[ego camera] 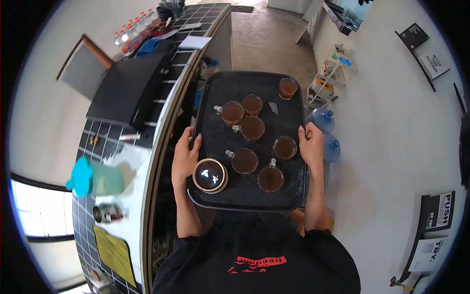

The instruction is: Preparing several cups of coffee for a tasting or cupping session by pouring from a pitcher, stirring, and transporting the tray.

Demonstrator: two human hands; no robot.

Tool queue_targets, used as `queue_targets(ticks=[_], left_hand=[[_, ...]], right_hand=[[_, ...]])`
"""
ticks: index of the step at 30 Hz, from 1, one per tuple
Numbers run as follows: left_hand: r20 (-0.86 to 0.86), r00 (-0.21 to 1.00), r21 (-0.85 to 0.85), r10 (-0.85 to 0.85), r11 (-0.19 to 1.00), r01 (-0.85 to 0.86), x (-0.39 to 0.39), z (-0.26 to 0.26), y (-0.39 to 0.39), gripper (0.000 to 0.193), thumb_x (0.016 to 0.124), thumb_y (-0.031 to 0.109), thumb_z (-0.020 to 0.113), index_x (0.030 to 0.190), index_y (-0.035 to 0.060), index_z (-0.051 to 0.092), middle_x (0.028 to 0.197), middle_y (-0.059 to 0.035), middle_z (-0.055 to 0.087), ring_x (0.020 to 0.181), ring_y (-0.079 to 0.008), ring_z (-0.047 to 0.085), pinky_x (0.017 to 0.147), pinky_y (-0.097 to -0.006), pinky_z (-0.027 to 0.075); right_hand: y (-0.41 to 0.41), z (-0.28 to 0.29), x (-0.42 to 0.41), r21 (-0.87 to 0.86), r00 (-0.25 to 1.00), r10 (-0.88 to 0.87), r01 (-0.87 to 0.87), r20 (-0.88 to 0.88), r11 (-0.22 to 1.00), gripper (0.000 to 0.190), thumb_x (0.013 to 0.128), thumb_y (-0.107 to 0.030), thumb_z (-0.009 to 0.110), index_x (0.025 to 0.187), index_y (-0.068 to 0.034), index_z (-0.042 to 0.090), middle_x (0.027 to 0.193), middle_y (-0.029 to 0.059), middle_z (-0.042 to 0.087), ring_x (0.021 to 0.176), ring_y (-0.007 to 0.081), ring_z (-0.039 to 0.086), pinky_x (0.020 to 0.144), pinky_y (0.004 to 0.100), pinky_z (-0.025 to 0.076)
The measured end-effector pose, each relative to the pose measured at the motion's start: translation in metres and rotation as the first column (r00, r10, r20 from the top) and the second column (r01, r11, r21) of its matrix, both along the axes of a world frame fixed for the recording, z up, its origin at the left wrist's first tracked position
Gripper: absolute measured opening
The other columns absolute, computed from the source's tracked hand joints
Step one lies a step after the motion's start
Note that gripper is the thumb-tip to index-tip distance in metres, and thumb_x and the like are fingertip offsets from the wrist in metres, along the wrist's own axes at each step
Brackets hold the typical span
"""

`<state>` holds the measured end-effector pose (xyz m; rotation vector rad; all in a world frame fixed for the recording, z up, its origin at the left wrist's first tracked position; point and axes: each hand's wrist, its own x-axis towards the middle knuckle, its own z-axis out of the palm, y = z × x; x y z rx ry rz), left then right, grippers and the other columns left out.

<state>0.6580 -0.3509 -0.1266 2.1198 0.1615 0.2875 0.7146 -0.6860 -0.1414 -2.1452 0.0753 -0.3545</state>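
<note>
A black plastic serving tray (220, 88) is held level in front of my body. My left hand (186, 158) grips its left rim, thumb on top, and my right hand (311, 145) grips the right rim. On the tray stand several clear glass cups with brown drink, among them a glass mug (252, 128) near the middle and another glass mug (271, 179) near the front edge. A small glass (288, 88) sits at the far right corner. Close by my left hand, at the near left corner, is a cream-rimmed round cup (210, 175) of dark liquid. A small clear scrap (273, 108) lies on the tray.
A tiled counter (158, 110) runs along the left, bearing a teal-lidded pitcher (106, 179), a glass jar (107, 213), a yellow cloth (114, 253) and bottles (134, 29). Right of the tray stand large blue water bottles (331, 147) and a wire shelf rack (330, 79) by the wall.
</note>
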Motion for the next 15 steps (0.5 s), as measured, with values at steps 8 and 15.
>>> queue_targets(ticks=[8,15], left_hand=[[-0.150,0.973,0.038,-0.177,0.982,0.185,0.182,-0.013,-0.015,0.043,0.102,0.029,0.058,0.137,0.0038,0.051,0.129,-0.0161,0.059,0.110,-0.0234,0.061,0.094,-0.0371,0.049],[0.005,0.962,0.101,-0.273,0.957,0.271,0.343,0.011,-0.057,0.026,0.102,0.016,0.056,0.120,-0.0031,0.052,0.087,-0.0177,0.064,0.078,-0.0178,0.061,0.071,-0.0341,0.049]], right_hand=[[-0.028,-0.011,0.120,0.048,0.988,-0.153,0.152,0.010,0.987,0.035,0.093,-0.012,0.063,0.074,0.001,0.038,0.063,0.0130,0.032,0.059,0.0216,0.033,0.056,0.0371,0.034],[-0.058,-0.011,0.260,0.053,0.965,-0.251,0.248,0.075,0.967,0.033,0.092,-0.013,0.063,0.074,0.002,0.040,0.063,0.0132,0.035,0.060,0.0228,0.034,0.056,0.0373,0.034]])
